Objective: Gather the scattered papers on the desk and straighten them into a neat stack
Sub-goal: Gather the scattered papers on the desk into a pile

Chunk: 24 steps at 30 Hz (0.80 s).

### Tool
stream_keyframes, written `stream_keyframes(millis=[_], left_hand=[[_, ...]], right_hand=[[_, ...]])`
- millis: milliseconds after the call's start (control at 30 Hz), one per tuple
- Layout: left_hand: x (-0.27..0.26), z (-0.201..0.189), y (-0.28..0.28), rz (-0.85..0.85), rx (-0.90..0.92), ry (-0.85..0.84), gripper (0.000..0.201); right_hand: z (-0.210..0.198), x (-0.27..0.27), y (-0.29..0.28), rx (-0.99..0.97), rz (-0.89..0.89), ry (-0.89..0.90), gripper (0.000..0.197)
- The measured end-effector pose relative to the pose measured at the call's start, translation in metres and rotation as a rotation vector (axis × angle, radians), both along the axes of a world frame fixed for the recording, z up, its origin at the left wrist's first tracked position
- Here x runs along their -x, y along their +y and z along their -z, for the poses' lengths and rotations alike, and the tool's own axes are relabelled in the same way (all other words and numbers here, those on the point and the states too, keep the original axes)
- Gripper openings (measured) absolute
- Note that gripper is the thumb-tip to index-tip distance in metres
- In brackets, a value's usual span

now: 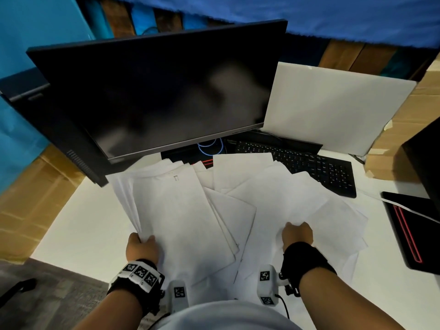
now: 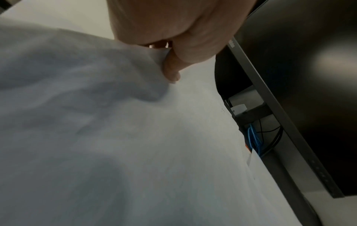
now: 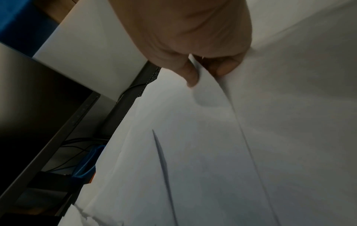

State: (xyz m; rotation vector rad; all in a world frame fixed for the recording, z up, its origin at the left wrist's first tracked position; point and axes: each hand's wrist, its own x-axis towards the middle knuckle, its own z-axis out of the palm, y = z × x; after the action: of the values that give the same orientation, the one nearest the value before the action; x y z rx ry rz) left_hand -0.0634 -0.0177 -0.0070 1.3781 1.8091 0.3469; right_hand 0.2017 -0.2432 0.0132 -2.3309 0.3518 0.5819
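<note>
White papers lie fanned over the middle of the white desk point(image 1: 78, 222), in a left bundle point(image 1: 176, 210) and a right spread point(image 1: 316, 206). My left hand point(image 1: 141, 244) grips the near left corner of the left bundle, thumb on top; the left wrist view shows that hand point(image 2: 170, 61) pinching the sheets point(image 2: 154, 137). My right hand point(image 1: 297, 234) pinches the near edge of the right spread. In the right wrist view the right hand point(image 3: 204, 71) has its thumb and a finger on either side of a lifted sheet point(image 3: 203, 137).
A dark monitor point(image 1: 154, 91) stands just behind the papers, with a black keyboard point(image 1: 309, 165) to its right, partly under the sheets. A white board point(image 1: 333, 108) leans at the back right. A black and red pad point(image 1: 409, 229) lies at the right edge. Cardboard boxes point(image 1: 31, 198) flank the desk.
</note>
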Motion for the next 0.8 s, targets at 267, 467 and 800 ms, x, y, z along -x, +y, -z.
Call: stream_keyframes(millis=[267,467,800], left_hand=[[-0.005,-0.004,0.005,0.187,0.021,0.072,0.031],[-0.01,-0.001,0.005,0.304,0.033,0.062,0.036],[-0.009,0.003,0.004,0.278,-0.009,-0.064,0.014]], right_hand=[[-0.013,-0.038,0.007,-0.098,-0.176,-0.171,0.032],[-0.013,-0.046,0.051,-0.056,-0.597,-0.038,0.035],[0.002,0.0,0.062,-0.204,-0.724,0.108,0.072]])
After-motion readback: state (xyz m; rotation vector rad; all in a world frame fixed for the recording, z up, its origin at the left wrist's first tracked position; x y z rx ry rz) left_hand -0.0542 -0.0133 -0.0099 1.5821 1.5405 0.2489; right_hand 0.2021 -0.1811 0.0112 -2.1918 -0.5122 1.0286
